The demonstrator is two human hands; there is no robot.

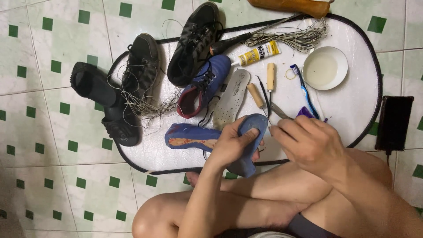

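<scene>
Fingers of the left hand (pixel 232 143) clamp a blue insole (pixel 251 132) at the near edge of the white mat (pixel 352 110). Just right of the insole, the right hand (pixel 308 141) pinches a thin metal tool (pixel 278 112).

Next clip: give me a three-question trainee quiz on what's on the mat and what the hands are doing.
1. True or false: the left hand grips the blue sole piece.
2. What lies directly beside the glue tube: A) white bowl, B) bundle of grey thread, C) phone?
3. Which footwear lies partly off the mat, on its left edge?

Key
1. True; the right hand works a thin tool against it.
2. B, the thread.
3. The black sandals.
</scene>
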